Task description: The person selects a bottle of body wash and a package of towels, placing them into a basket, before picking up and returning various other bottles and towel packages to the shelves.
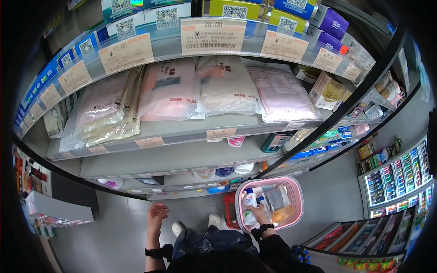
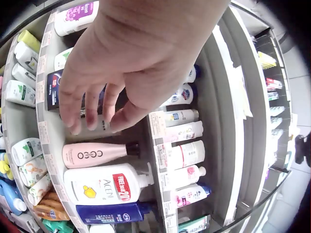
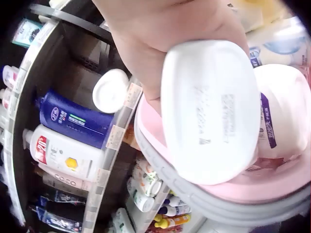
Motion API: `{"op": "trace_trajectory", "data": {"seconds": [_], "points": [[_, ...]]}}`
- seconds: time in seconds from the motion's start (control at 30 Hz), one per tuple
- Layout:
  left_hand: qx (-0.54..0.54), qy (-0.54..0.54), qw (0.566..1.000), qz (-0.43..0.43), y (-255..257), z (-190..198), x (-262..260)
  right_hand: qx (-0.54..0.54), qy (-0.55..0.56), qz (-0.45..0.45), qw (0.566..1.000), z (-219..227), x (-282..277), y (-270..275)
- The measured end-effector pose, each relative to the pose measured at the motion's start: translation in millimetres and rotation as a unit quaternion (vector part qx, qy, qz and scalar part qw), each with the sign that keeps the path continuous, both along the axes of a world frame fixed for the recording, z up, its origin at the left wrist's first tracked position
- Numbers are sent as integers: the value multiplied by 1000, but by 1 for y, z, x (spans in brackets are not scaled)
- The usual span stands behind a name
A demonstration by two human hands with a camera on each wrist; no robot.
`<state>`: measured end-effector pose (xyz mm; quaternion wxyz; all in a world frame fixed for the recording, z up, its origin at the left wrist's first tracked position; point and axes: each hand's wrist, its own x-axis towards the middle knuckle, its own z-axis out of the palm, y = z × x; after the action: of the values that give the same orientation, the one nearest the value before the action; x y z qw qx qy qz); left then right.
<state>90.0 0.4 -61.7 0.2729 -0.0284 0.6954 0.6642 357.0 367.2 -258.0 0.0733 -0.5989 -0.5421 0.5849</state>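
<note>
My right hand (image 1: 260,215) is inside the pink basket (image 1: 298,200), gripping a white bottle (image 1: 249,216). In the right wrist view the base of that white bottle (image 3: 211,111) faces the camera, with the hand (image 3: 180,29) curled behind it; another white bottle (image 3: 284,109) lies beside it in the basket. An orange bottle (image 1: 283,213) and a clear pouch (image 1: 276,198) are also in the basket. My left hand (image 1: 157,213) hangs in the air, holding nothing. In the left wrist view this hand (image 2: 131,58) has loosely bent fingers, before a shelf with a pink bottle (image 2: 97,154).
Wrapped textile packs (image 1: 168,91) lie on the shelf ahead, with price tags along its edge (image 1: 221,133). Lower shelves hold bottles, including a blue one (image 3: 75,119). A red basket (image 1: 231,210) touches the pink one's left side. Display racks (image 1: 364,236) stand at the right.
</note>
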Motion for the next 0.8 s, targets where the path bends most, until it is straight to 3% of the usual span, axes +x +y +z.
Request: {"op": "trace_trajectory", "data": {"seconds": [0.13,0.27,0.33,0.4,0.5,0.63,0.73,0.8], "points": [[13,20,999,-38,1,14,3,-69,7,30,997,53,-6,-1],[53,15,995,-89,4,36,3,-133,112,1,985,127,-21,-24],[71,23,989,-125,6,42,0,-150,176,84,969,163,-36,-39],[88,33,982,-163,10,53,-2,-165,210,109,958,198,-55,-61],[110,-21,954,-278,13,65,-9,-136,261,186,937,229,-89,-94],[114,-84,934,-327,11,85,-16,-194,284,269,899,278,-136,-142],[159,-98,926,-329,-4,94,-26,-191,290,338,875,292,-167,-180],[160,-98,943,-275,-24,93,-31,-158,258,411,860,302,-184,-202]]}}
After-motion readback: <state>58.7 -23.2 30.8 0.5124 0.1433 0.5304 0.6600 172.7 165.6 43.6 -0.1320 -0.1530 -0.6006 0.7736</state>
